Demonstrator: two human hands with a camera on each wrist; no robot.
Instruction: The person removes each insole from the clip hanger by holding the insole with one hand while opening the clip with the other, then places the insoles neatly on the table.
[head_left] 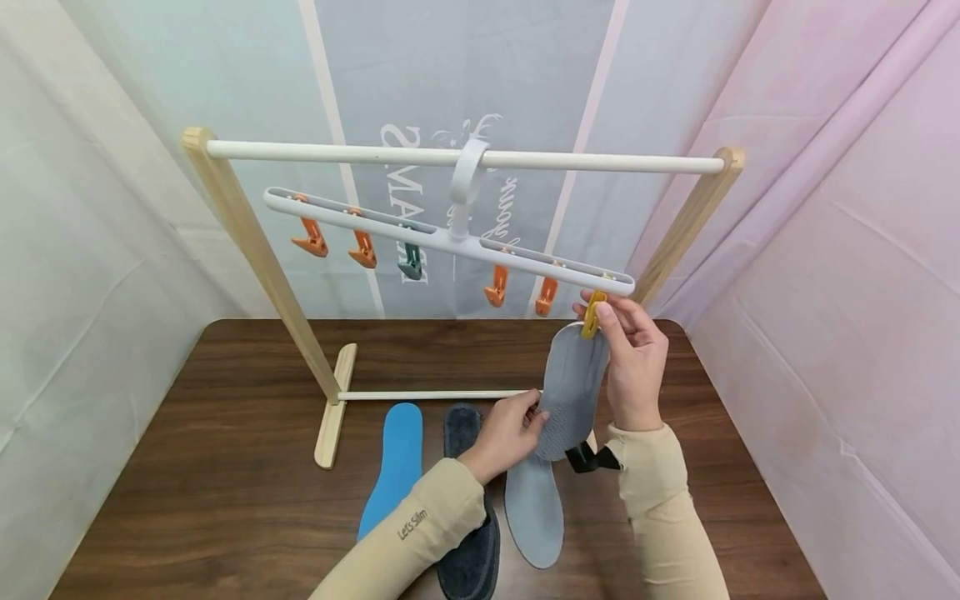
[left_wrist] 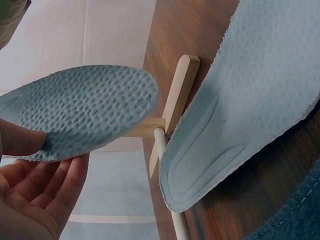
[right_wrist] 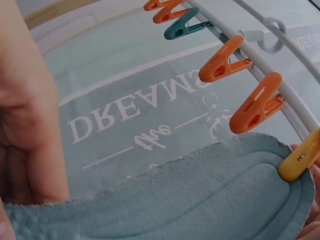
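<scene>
A grey insole [head_left: 573, 375] hangs upright, heel end up, below the right end of a white clip hanger [head_left: 450, 242]. My left hand [head_left: 504, 433] pinches its lower, dimpled toe end; the left wrist view shows the thumb over the insole [left_wrist: 95, 102] and fingers beneath. At the top, my right hand [head_left: 636, 354] grips a yellow clothespin [head_left: 594, 315]. This clothespin [right_wrist: 299, 157] bites the heel edge in the right wrist view. Another grey insole [head_left: 534, 517] lies on the table below, partly covered by the hanging one.
Orange clips [head_left: 363, 242] and a dark green clip [head_left: 411, 252] dangle from the hanger, which hooks over a white rod [head_left: 337, 153] on a wooden stand [head_left: 258, 267]. A blue insole [head_left: 402, 450] and dark fuzzy insoles [head_left: 465, 567] lie on the brown table [head_left: 187, 500]. Curtains surround it.
</scene>
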